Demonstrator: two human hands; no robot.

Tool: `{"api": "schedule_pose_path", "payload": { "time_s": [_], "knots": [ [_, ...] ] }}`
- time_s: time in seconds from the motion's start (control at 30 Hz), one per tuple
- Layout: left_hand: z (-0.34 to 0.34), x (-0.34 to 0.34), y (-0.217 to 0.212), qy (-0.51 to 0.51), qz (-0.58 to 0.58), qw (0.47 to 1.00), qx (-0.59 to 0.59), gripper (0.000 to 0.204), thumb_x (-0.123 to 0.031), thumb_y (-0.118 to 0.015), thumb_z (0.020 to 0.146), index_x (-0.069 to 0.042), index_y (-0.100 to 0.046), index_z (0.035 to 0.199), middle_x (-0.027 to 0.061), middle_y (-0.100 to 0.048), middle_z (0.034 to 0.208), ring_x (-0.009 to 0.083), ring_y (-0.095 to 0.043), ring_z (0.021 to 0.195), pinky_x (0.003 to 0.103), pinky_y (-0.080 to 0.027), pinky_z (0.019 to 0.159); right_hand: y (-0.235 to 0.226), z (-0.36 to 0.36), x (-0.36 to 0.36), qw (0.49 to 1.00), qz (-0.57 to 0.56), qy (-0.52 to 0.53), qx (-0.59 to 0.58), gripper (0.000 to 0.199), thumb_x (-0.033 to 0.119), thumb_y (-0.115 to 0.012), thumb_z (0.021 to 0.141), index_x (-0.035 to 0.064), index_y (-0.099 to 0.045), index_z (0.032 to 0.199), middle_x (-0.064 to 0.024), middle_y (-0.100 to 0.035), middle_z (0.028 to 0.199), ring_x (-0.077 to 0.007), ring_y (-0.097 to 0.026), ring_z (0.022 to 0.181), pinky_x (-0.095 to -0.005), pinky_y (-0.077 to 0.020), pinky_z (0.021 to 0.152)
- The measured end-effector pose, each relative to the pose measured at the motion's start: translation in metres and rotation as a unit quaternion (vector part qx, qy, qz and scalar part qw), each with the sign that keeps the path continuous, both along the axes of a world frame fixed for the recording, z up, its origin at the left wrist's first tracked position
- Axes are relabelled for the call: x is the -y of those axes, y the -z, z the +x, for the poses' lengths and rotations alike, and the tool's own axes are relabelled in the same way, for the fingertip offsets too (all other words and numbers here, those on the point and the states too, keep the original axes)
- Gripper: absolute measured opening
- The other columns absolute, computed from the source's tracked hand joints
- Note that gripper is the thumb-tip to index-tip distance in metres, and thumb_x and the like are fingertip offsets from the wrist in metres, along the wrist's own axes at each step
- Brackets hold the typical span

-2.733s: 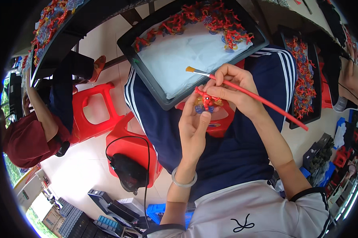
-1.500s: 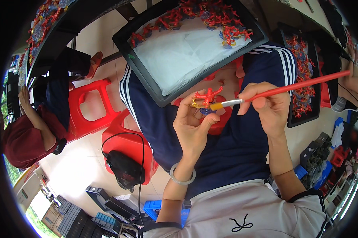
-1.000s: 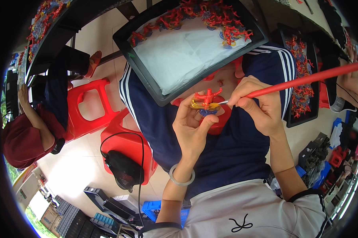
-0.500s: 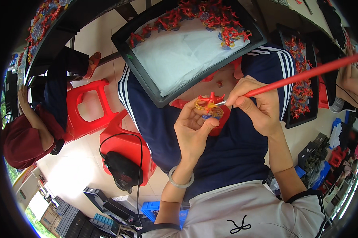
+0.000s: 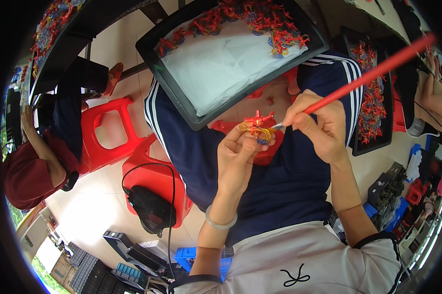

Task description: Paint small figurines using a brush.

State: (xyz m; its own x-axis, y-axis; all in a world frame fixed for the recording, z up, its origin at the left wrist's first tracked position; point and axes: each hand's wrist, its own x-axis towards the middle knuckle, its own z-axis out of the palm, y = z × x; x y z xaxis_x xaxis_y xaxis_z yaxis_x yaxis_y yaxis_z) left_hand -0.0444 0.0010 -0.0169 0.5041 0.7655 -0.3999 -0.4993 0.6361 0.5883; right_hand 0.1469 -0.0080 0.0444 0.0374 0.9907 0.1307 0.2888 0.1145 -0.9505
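My left hand (image 5: pixel 236 159) pinches a small figurine (image 5: pixel 258 128) between thumb and fingers, above my lap. Its upper part is red, with a yellow band round the middle and translucent blue at the bottom. A long red-handled paintbrush (image 5: pixel 358 81) is gripped in my right hand (image 5: pixel 320 128), slanting up to the right. The brush's metal collar lies close beside the figurine's right side, and its bristle tip seems to touch the yellow part. Several similar red, yellow and blue figurines (image 5: pixel 275 29) lie along the far and right sides of the paper-lined black tray (image 5: pixel 260 90) before me.
A second black tray (image 5: pixel 372 147) of figurines stands at the right. Red plastic stools (image 5: pixel 91 161) are at the left, one bearing a black bag (image 5: pixel 151 210) with a cable. A person in a dark red top (image 5: pixel 40 166) sits at far left; another person's arm shows at far right.
My left hand has turned the figurine, so its red top stands more upright and the yellow band faces the brush. The brush handle has tilted more steeply upward.
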Motion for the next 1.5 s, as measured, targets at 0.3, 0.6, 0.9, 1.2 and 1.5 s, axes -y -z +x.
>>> {"api": "schedule_pose_path", "payload": {
  "time_s": [0.3, 0.6, 0.9, 1.2, 1.5],
  "knots": [
    [0.001, 0.004, 0.0, -0.004, -0.029, 0.999, 0.035, 0.051, -0.018, -0.073, 0.083, 0.008, -0.05, 0.121, 0.0147, -0.065, 0.104, 0.0199, -0.065, 0.095, 0.027, -0.052, 0.085, -0.002, -0.001, 0.003, 1.0, -0.029, -0.001, 0.0, 0.015, 0.015, -0.062, 0.088, 0.0013, -0.068, 0.084, -0.006, -0.068, 0.076, -0.0131, -0.057, 0.065, -0.026, -0.0404, 0.064],
    [0.01, 0.013, 0.002, -0.046, 0.117, 0.988, -0.085, 0.06, 0.0, -0.08, 0.071, 0.007, -0.049, 0.122, 0.0103, -0.062, 0.111, 0.0158, -0.061, 0.1, 0.029, -0.05, 0.092, 0.0, -0.007, 0.001, 0.999, 0.033, 0.014, -0.013, 0.016, 0.015, -0.063, 0.087, 0.0014, -0.068, 0.08, -0.0063, -0.067, 0.073, -0.0139, -0.055, 0.063, -0.026, -0.0386, 0.058],
    [0.013, 0.016, -0.001, -0.006, 0.204, 0.962, -0.184, 0.058, 0.001, -0.08, 0.072, 0.006, -0.051, 0.122, 0.0097, -0.064, 0.105, 0.0132, -0.062, 0.093, 0.026, -0.053, 0.082, 0.006, -0.008, 0.001, 1.0, 0.004, 0.016, -0.002, 0.014, 0.013, -0.065, 0.085, 0.0018, -0.067, 0.077, -0.0065, -0.067, 0.073, -0.0149, -0.055, 0.062, -0.0268, -0.0392, 0.062],
    [0.004, 0.007, -0.002, -0.015, 0.135, 0.981, -0.137, 0.057, -0.001, -0.079, 0.074, 0.007, -0.051, 0.123, 0.009, -0.064, 0.102, 0.0136, -0.062, 0.093, 0.025, -0.051, 0.081, 0.01, 0.001, 0.006, 0.991, -0.083, 0.007, -0.102, 0.013, 0.011, -0.062, 0.088, 0.0, -0.067, 0.082, -0.0062, -0.064, 0.074, -0.0114, -0.058, 0.066, -0.0233, -0.0417, 0.059],
    [-0.006, 0.0, 0.004, 0.008, 0.044, 0.998, 0.037, 0.055, -0.027, -0.07, 0.086, 0.006, -0.05, 0.124, 0.0142, -0.064, 0.109, 0.0208, -0.065, 0.097, 0.026, -0.052, 0.082, 0.01, -0.004, 0.01, 0.982, 0.009, 0.045, -0.185, 0.015, 0.011, -0.062, 0.089, -0.0029, -0.067, 0.085, -0.0093, -0.066, 0.078, -0.0113, -0.057, 0.066, -0.0235, -0.0433, 0.059]
  ]
}}
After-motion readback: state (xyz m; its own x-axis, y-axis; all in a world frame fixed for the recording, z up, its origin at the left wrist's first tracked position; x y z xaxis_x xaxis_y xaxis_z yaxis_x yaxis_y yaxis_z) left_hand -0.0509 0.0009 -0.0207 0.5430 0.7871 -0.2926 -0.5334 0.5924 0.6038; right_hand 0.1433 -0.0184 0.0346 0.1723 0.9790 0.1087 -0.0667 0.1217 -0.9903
